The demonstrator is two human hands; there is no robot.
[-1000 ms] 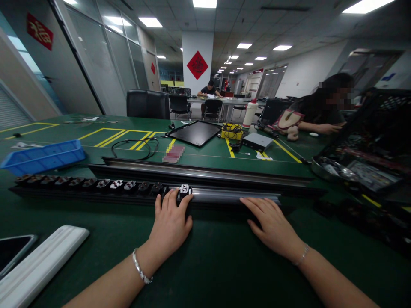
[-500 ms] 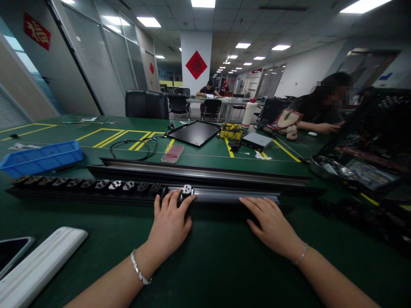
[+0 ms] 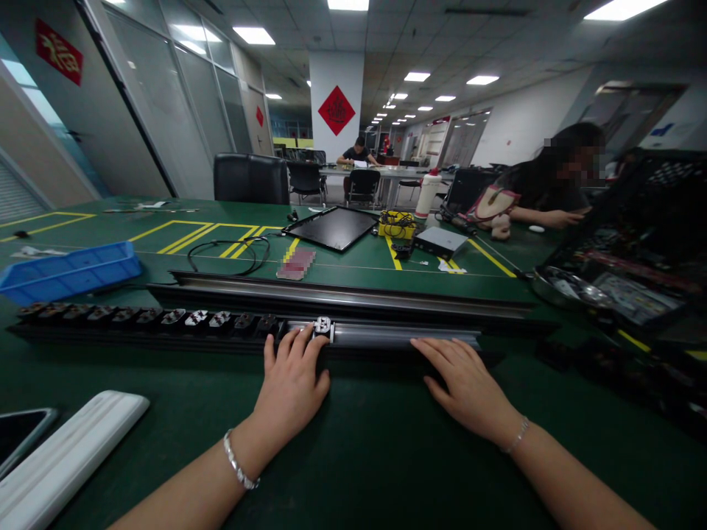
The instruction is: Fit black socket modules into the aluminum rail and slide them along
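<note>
Single skt module (image 3: pixel 323 326) sits in blk rail (image 3: pixel 406 336), approx 1 o'clock of L hand (image 3: pixel 290 381), 10 o'clock of R hand (image 3: pixel 467 384). L hand: fingers a bit spread, index & middle tips at module's near/left side; can't tell if pinching. R hand: fingers loosely apart, tips on rail's near edge. Row of skts (image 3: pixel 173 317) approx 10 o'clock of L hand.
</note>
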